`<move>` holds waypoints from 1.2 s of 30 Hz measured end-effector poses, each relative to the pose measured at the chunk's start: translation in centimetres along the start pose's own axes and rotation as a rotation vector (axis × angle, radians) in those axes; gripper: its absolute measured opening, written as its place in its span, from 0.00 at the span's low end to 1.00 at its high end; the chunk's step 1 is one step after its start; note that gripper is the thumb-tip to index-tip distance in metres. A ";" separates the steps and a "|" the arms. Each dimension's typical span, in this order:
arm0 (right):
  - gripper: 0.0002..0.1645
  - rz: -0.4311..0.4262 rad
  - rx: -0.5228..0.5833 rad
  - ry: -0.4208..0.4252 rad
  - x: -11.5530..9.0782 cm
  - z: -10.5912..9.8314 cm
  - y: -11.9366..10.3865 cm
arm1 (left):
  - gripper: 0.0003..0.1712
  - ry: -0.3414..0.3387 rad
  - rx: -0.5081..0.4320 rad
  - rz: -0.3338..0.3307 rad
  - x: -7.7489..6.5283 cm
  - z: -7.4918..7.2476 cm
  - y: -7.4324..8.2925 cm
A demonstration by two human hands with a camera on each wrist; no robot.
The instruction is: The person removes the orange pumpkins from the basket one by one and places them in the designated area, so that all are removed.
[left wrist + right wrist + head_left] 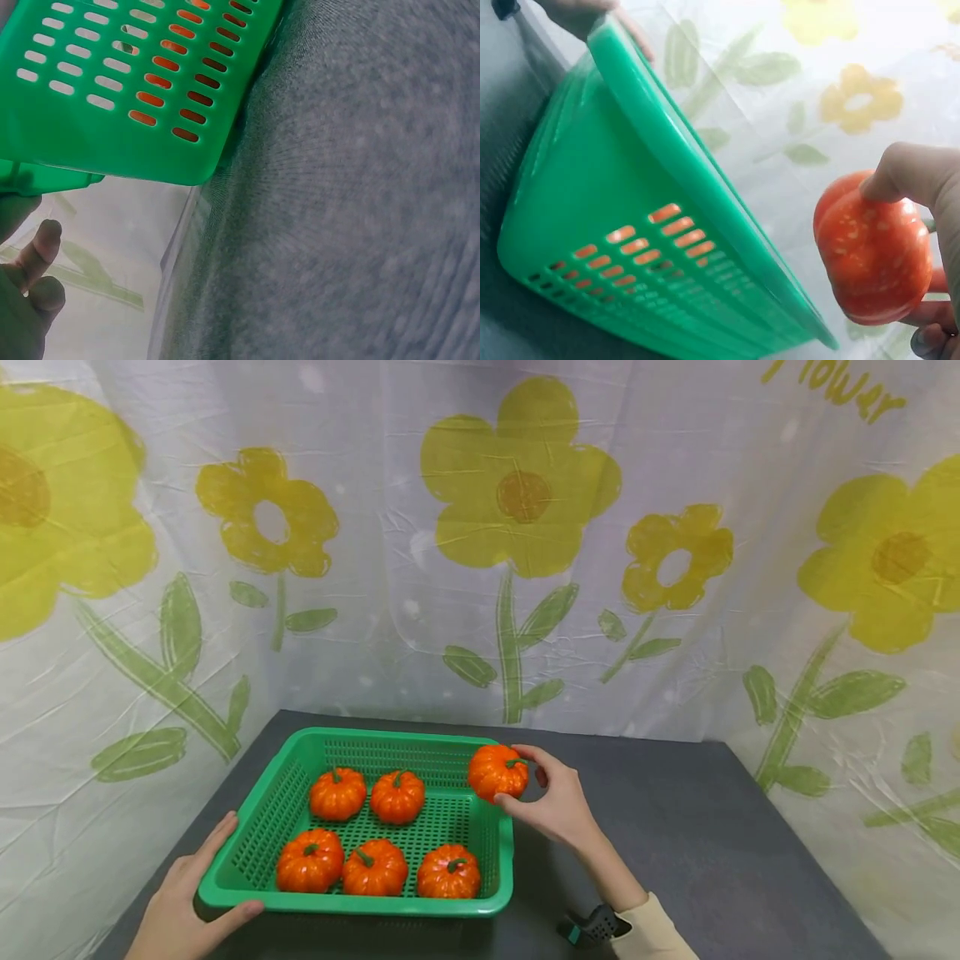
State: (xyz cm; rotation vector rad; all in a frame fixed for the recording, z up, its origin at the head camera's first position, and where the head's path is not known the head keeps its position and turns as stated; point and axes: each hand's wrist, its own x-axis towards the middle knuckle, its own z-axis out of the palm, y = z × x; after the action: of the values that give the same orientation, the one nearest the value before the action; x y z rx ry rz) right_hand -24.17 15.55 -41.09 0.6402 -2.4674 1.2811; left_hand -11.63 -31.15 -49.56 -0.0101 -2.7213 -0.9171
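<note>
My right hand (553,795) pinches a small orange pumpkin (498,772) with a green stem, between thumb and fingers. In the head view this pumpkin overlaps the back right corner of the green plastic basket (356,904); the right wrist view has it beside and above the rim. My left hand (182,893) is at the front left corner of the basket, its fingers stretched along the left side and the thumb by the front rim. Seen from the left wrist, its fingers (46,241) lie just under the rim. Inside the basket sit several more pumpkins (398,797), in a back and a front row.
The basket stands on a dark grey table (675,843), whose surface extends to the right. A pale curtain (390,610) printed with yellow flowers encloses the back and both sides. A dark band (592,927) is on my right wrist beside the cream sleeve (651,931).
</note>
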 end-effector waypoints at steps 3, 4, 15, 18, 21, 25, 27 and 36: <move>0.40 0.020 0.003 0.030 -0.3 -1.0 0.7 | 0.65 -0.021 0.004 -0.021 0.0 -0.2 0.2; 0.40 0.034 0.001 0.041 -0.4 -1.4 0.9 | 0.65 -0.023 0.002 -0.025 0.0 -0.2 0.3; 0.44 0.226 -0.064 0.137 -2.4 -5.4 4.9 | 0.64 -0.044 -0.017 -0.046 -0.1 -0.5 0.8; 0.45 0.269 -0.106 0.167 -3.1 -6.6 6.3 | 0.64 -0.062 -0.018 -0.056 -0.1 -0.7 0.8; 0.45 0.301 -0.151 0.196 -3.8 -7.9 7.7 | 0.65 -0.068 -0.016 -0.047 0.1 -0.8 0.9; 0.45 0.330 -0.201 0.225 -4.7 -9.4 9.1 | 0.66 -0.061 -0.016 -0.021 0.2 -0.8 0.9; 0.45 0.352 -0.218 0.229 -5.1 -10.0 9.7 | 0.66 -0.063 -0.010 -0.020 0.3 -0.8 0.9; 0.49 0.459 -0.290 0.237 -6.4 -12.5 12.6 | 0.65 -0.072 -0.003 -0.042 0.1 -0.9 0.8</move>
State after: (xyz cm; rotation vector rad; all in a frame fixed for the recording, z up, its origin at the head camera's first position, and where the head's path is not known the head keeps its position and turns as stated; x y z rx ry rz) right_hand -24.41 33.85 -45.70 -0.1526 -2.6029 1.0269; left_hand -11.47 -31.02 -48.34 0.0134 -2.7969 -0.9497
